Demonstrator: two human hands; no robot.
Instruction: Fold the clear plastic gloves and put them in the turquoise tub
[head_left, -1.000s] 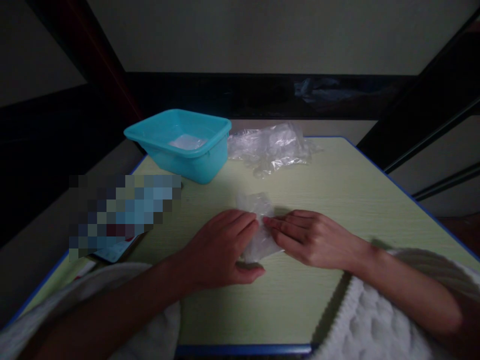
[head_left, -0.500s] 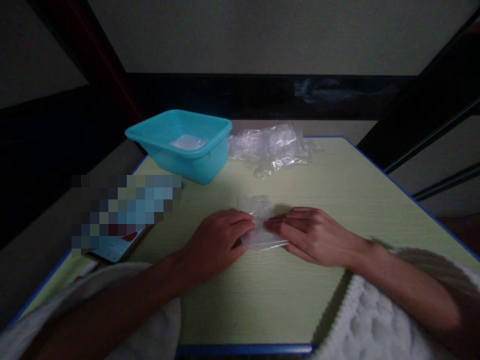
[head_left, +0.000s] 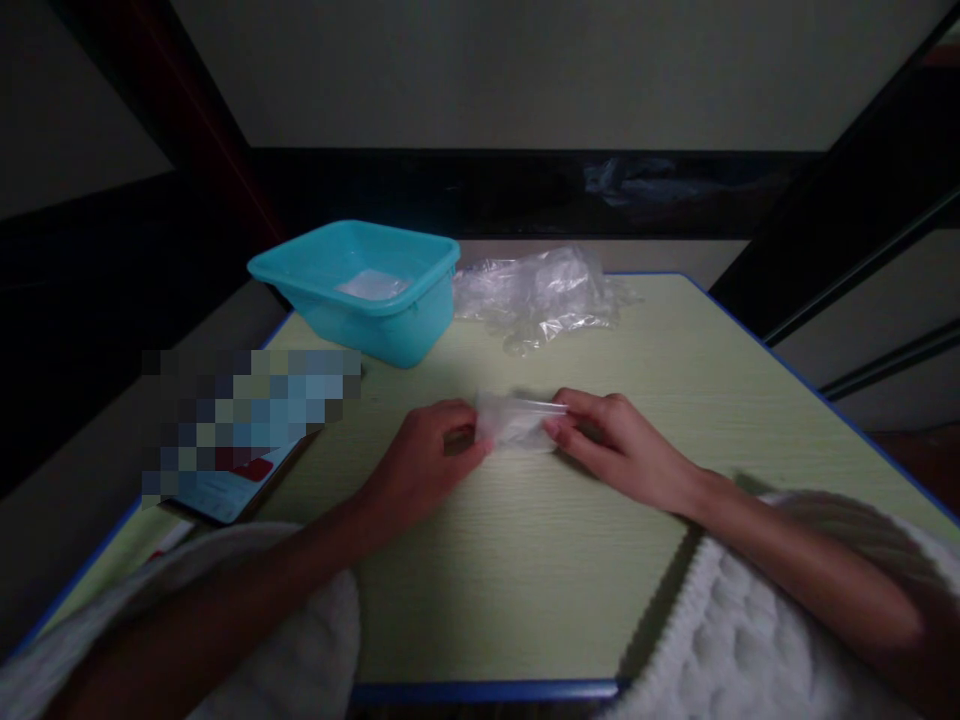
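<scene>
A small clear plastic bag [head_left: 516, 424], doubled over into a narrow strip, is stretched between my two hands above the middle of the table. My left hand [head_left: 431, 455] pinches its left end between thumb and fingers. At the opposite end, the thumb and index finger of my right hand [head_left: 626, 445] grip the edge. Beyond them lies a crumpled heap of clear plastic bags [head_left: 551, 290]. To its left stands a turquoise plastic basin [head_left: 409, 325], with a flat, whitish plastic piece [head_left: 373, 285] inside.
A phone [head_left: 232, 490], partly covered by pixelation, lies on the left of the pale wood-grain table [head_left: 480, 600]. The table has a blue edge. A red and white item [head_left: 171, 540] shows near my left sleeve. Behind rises a wall with a dark glossy band.
The plastic bag, spread on the table before, is now folded narrower and held by its ends. My hands have shifted slightly farther from me, and their fingers have changed from pressing to pinching.
</scene>
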